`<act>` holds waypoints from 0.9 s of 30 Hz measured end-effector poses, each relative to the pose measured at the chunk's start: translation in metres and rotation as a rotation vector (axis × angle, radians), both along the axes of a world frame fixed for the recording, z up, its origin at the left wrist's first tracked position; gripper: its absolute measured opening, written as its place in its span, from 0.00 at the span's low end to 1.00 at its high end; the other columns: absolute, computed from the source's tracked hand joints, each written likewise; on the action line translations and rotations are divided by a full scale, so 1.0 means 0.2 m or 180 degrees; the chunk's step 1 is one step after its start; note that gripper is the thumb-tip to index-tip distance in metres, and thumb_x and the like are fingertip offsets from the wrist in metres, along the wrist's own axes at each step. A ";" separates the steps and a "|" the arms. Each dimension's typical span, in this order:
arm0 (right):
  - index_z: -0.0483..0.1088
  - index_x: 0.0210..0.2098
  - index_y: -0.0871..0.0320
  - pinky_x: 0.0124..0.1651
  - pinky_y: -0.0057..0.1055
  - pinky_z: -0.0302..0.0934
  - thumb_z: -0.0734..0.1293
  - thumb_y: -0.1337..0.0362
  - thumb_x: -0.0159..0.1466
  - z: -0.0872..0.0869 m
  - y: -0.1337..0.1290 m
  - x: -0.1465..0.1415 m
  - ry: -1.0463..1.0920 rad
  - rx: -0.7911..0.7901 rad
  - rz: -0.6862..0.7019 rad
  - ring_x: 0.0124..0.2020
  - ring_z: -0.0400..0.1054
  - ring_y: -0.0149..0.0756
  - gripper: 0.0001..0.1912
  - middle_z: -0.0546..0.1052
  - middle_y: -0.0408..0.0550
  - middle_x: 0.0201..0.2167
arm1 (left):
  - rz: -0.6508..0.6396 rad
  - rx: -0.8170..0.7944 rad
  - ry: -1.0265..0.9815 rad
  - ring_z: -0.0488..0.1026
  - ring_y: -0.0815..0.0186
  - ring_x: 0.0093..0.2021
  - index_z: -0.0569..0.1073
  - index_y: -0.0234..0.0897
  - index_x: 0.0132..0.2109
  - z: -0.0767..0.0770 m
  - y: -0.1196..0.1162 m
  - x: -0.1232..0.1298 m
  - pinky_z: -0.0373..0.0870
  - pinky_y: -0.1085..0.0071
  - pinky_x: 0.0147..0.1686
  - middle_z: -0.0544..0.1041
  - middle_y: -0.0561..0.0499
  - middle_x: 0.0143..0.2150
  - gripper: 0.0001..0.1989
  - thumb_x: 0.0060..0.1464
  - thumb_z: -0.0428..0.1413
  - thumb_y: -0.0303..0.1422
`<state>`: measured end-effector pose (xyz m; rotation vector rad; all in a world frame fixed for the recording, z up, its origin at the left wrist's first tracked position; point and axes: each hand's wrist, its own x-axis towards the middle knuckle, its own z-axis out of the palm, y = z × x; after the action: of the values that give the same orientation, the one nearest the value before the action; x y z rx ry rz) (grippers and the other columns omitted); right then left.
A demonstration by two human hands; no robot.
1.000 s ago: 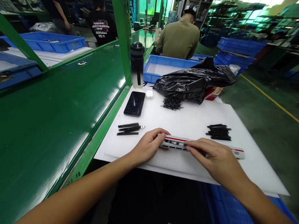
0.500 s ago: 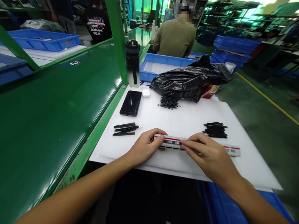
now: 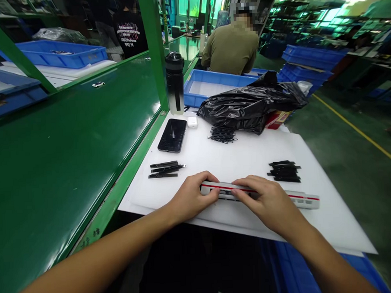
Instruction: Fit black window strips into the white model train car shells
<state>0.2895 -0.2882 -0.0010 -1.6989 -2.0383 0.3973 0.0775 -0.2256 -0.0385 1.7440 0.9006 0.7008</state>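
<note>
A white toy train car (image 3: 226,189) with a red stripe and dark windows lies lengthwise between my hands, low over the front of the white work surface. My left hand (image 3: 191,197) grips its left end, thumb on the near side and fingers over the far edge. My right hand (image 3: 271,200) pinches it near the middle, its thumb against the window side and its fingers on top. Past my right hand shows a similar white, red-striped piece (image 3: 306,201); whether it joins the held car is hidden. Dark strips (image 3: 284,172) lie in a pile behind it.
More dark strips (image 3: 164,169) lie at the left, a heap of thin black frames (image 3: 222,135) farther back. A phone (image 3: 173,135), white earbud case (image 3: 192,122), bottle (image 3: 175,82) and black plastic bag (image 3: 245,107) stand behind. A person (image 3: 232,47) sits beyond the blue tray (image 3: 193,99).
The train car has rolled so more of its striped top faces me. My left thumb has moved down to its near side, and my right fingers have shifted onto its top.
</note>
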 end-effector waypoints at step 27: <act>0.66 0.59 0.51 0.51 0.44 0.66 0.67 0.66 0.67 -0.16 -0.09 0.11 -0.0639 0.0988 0.0749 0.51 0.68 0.44 0.21 0.71 0.55 0.52 | -0.0376 -0.0473 -0.0454 0.74 0.62 0.47 0.72 0.40 0.54 0.02 0.01 0.00 0.76 0.70 0.40 0.74 0.50 0.52 0.17 0.59 0.51 0.26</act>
<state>0.3109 -0.3062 -0.0336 -1.3641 -2.3126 -0.0221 0.0770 -0.2239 -0.0346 1.5808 0.7276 0.6549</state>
